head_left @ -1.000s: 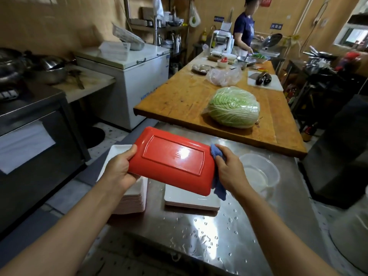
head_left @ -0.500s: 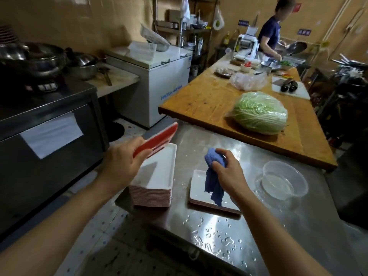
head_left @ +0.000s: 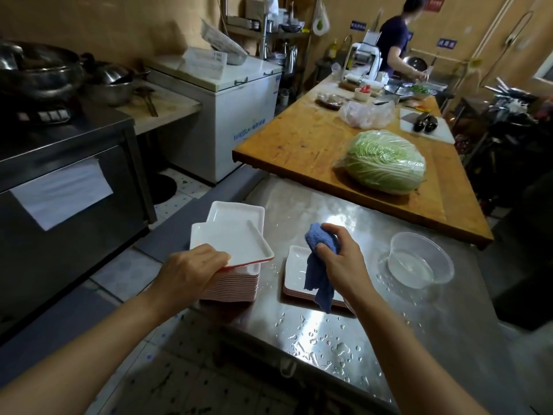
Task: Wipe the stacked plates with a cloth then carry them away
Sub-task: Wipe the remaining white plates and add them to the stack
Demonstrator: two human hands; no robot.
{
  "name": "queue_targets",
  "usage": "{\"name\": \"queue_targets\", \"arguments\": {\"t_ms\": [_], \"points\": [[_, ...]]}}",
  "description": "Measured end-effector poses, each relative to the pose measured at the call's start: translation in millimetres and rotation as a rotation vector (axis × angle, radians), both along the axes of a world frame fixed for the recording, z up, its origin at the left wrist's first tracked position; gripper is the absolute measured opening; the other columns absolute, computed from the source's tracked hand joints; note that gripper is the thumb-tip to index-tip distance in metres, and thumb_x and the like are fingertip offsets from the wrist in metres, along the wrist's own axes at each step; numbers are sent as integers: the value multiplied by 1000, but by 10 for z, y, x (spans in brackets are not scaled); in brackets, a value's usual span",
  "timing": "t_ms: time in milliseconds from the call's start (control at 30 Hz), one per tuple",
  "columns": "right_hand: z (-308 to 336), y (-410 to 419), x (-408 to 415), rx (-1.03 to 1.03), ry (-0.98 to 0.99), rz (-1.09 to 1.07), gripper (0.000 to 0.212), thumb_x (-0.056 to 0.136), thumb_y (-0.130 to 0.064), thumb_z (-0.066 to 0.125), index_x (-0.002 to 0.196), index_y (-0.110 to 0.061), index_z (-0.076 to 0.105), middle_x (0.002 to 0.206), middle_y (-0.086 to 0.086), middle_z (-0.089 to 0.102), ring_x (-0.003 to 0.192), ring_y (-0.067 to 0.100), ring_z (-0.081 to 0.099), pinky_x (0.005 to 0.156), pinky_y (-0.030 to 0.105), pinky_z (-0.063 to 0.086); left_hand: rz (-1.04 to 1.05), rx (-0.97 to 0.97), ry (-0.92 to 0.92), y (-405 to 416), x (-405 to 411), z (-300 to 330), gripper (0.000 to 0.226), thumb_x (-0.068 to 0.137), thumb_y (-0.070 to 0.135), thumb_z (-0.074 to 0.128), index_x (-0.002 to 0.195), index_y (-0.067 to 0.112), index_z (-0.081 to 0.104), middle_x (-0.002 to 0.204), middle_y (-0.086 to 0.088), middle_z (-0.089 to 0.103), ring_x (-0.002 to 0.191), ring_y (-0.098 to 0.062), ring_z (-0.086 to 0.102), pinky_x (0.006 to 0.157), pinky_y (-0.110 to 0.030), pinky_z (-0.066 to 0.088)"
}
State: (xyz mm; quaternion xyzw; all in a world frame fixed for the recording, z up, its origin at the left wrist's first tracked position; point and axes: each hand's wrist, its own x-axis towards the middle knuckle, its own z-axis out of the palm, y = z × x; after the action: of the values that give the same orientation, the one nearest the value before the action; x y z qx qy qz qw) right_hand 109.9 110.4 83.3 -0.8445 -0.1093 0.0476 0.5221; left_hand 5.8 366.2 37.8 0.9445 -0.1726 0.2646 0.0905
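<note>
A tall stack of rectangular plates (head_left: 236, 283), white inside and red outside, stands at the left corner of the steel table (head_left: 344, 333). My left hand (head_left: 191, 271) grips the near edge of the top plate (head_left: 233, 242), which lies face up and askew on the stack. My right hand (head_left: 341, 262) holds a bunched blue cloth (head_left: 318, 265) that hangs over a short second stack of plates (head_left: 294, 271) just to the right.
A clear plastic bowl (head_left: 420, 260) with water sits to the right; water drops cover the table's near part. Behind is a wooden counter (head_left: 299, 139) with a wrapped cabbage (head_left: 386, 161). A person (head_left: 398, 43) works at the far end. A steel oven cabinet (head_left: 68, 187) stands on the left.
My left hand turned the red-backed plate over and laid it face up on the tall stack. My right hand came off it with the cloth and stays above the short stack.
</note>
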Motion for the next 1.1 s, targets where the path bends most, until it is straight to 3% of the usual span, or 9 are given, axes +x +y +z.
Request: {"name": "queue_targets", "arguments": {"t_ms": [200, 367, 500, 600, 733, 867, 967, 1033, 1100], "points": [[-48, -27, 3, -13, 12, -12, 32, 95, -13, 50, 125, -22, 48, 111, -5, 52, 98, 15, 54, 80, 26, 38, -53, 147, 50, 77, -14, -246, 21, 90, 29, 57, 101, 12, 61, 89, -7, 70, 76, -23, 69, 50, -29, 53], [-100, -104, 55, -14, 30, -28, 32, 95, -13, 50, 126, -22, 48, 113, -4, 53, 98, 14, 54, 78, 24, 38, -4, 78, 109, 162, 79, -370, 34, 70, 16, 81, 99, 11, 64, 95, -7, 70, 78, -24, 68, 54, -30, 54], [-141, -156, 126, -12, 56, -48, 32, 94, -13, 51, 125, -24, 48, 114, -3, 53, 100, 15, 54, 80, 27, 39, 42, 36, 164, 187, 157, -434, 36, 68, 11, 83, 100, 8, 69, 100, -5, 70, 84, -24, 68, 65, -32, 55], [-183, -215, 176, -17, 64, -62, 33, 93, -14, 51, 125, -24, 49, 114, -3, 54, 101, 16, 55, 81, 28, 40, 55, 50, 193, 209, 224, -446, 15, 83, 22, 62, 92, 10, 67, 111, -3, 69, 93, -23, 67, 75, -36, 53], [-233, -287, 235, -6, 77, -71, 34, 94, -12, 51, 126, -22, 49, 116, -2, 54, 102, 15, 55, 81, 26, 39, 114, 77, 317, 181, 288, -437, 33, 87, 41, 43, 84, 14, 61, 114, -3, 67, 97, -23, 65, 79, -38, 51], [-272, -371, 307, 8, 93, -77, 34, 94, -12, 51, 127, -22, 48, 115, -3, 53, 102, 14, 54, 82, 26, 38, 192, 65, 340, 20, 384, -334, 47, 85, 52, 34, 81, 13, 60, 99, -5, 70, 90, -25, 65, 82, -42, 47], [-294, -458, 374, 24, 104, -95, 34, 94, -13, 51, 127, -23, 48, 112, -5, 53, 100, 12, 53, 81, 25, 38, 216, 75, 199, -320, 550, -239, 41, 82, 43, 48, 85, 8, 67, 90, -7, 70, 85, -27, 66, 81, -42, 49], [-316, -535, 418, 35, 107, -110, 34, 93, -13, 51, 125, -24, 48, 108, -8, 54, 95, 8, 54, 75, 20, 39, 168, 36, 136, -640, 695, -236, 30, 78, 33, 65, 93, 6, 68, 92, -9, 70, 85, -28, 66, 80, -36, 47], [-345, -634, 455, 45, 111, -128, 32, 93, -14, 52, 123, -26, 49, 100, -16, 54, 91, 1, 54, 73, 19, 40, 135, -49, 136, -970, 847, -285, 35, 73, 21, 77, 102, 6, 67, 97, -8, 69, 85, -28, 65, 75, -35, 47]]}}
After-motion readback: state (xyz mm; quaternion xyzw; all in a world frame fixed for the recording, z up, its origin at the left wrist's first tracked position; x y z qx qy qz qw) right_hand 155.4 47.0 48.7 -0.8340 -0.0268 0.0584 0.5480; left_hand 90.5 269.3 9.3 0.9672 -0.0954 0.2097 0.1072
